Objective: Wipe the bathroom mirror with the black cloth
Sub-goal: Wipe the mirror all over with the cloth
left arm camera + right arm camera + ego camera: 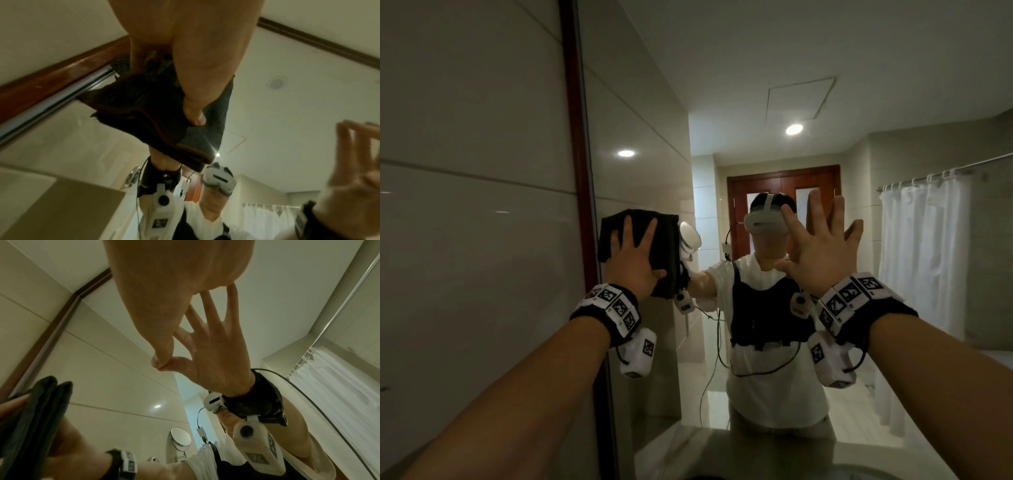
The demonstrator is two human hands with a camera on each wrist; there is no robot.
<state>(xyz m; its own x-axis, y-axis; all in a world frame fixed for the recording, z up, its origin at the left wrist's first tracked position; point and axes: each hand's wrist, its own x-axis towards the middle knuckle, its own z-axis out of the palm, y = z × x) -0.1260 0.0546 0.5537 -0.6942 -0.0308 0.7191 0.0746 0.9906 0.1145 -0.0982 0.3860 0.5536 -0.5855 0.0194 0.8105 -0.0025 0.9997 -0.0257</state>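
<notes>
Pressing the folded black terry cloth [640, 251] flat against the wood-framed bathroom mirror [722, 102] near its left edge, left hand [635, 262] fingers spread for even pressure, while the right hand [820, 248] braces on the glass, fingers splayed, probably for balance.

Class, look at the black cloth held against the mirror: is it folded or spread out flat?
Folded. Under the left hand, the black cloth shows several stacked layers along its edge.

We are seeing open mirror [739, 85] glass lying above and between the left hand [635, 260] and right hand [822, 246]. The wooden frame [577, 144] is standing just left of the black cloth [664, 246], blocking leftward travel.
</notes>
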